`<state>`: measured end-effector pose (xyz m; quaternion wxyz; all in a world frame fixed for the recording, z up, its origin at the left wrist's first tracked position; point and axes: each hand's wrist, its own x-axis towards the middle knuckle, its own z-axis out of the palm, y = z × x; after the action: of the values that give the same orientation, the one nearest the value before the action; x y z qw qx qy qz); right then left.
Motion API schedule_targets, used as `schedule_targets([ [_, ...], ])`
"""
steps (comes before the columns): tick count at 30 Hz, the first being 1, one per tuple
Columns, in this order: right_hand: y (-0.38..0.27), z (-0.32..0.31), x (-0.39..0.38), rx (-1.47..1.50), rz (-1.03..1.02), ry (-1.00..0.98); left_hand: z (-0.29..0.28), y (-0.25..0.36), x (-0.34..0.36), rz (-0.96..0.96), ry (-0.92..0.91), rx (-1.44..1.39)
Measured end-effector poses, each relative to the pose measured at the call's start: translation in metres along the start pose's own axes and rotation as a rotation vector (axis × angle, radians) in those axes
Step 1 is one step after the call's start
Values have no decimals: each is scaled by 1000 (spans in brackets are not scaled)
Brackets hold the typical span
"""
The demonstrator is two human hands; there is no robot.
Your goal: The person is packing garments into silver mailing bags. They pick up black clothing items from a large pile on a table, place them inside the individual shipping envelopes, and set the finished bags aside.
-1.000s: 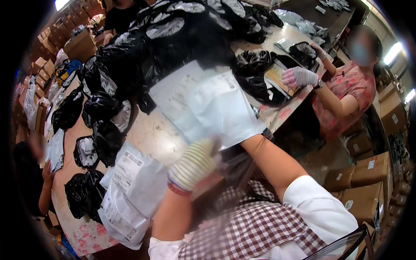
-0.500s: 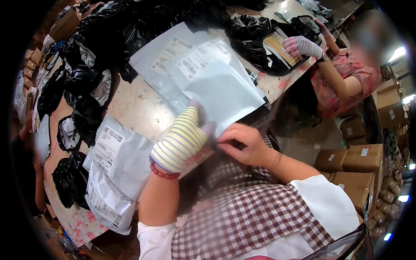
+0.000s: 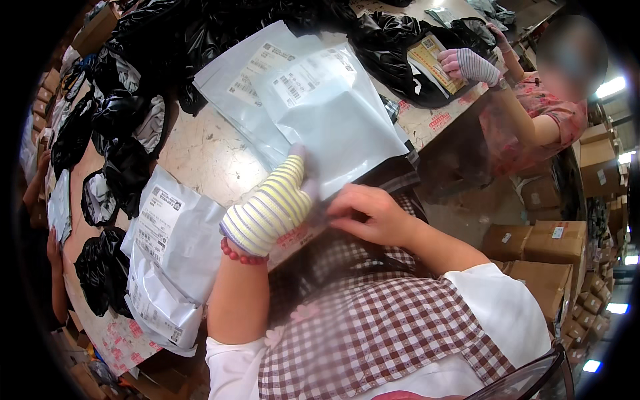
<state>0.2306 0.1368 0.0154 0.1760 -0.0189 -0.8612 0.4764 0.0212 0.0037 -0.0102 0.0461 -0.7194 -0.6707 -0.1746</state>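
My left hand [image 3: 267, 207], in a yellow striped glove with a red bead bracelet at the wrist, grips the lower edge of overlapping white plastic mailers [image 3: 330, 113] with printed labels. My bare right hand [image 3: 363, 213] is just below the mailers, its fingertips pinched together; what lies between them is too small to make out. Under the mailers' lower right edge a dark strip shows. More labelled mailers [image 3: 160, 260] lie at the left front of the table.
Black bags [image 3: 120, 127] crowd the table [image 3: 187, 153]. At the right, a co-worker in pink [image 3: 533, 127] has gloved hands on a black bag [image 3: 387, 73] with a yellow packet. Another person's arm [image 3: 57, 273] is at the far left. Cardboard boxes [image 3: 553, 240] stand right.
My right hand has come out from under the mailers' right side to below their edge, fingers now pinched. My left hand stays at the mailers. The view has shifted, with the table higher in it.
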Motion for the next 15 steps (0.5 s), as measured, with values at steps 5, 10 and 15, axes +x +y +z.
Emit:
schedule_targets([
  [5,1,-1,4,-173,-157,-60,16,-12,-3,-203,11,-473],
  [10,16,-115,-52,574,537,-555,-35,5,18,-586,-123,-903],
  [15,136,-228,-235,-1218,920,-507,-49,14,27,-598,-144,-578],
])
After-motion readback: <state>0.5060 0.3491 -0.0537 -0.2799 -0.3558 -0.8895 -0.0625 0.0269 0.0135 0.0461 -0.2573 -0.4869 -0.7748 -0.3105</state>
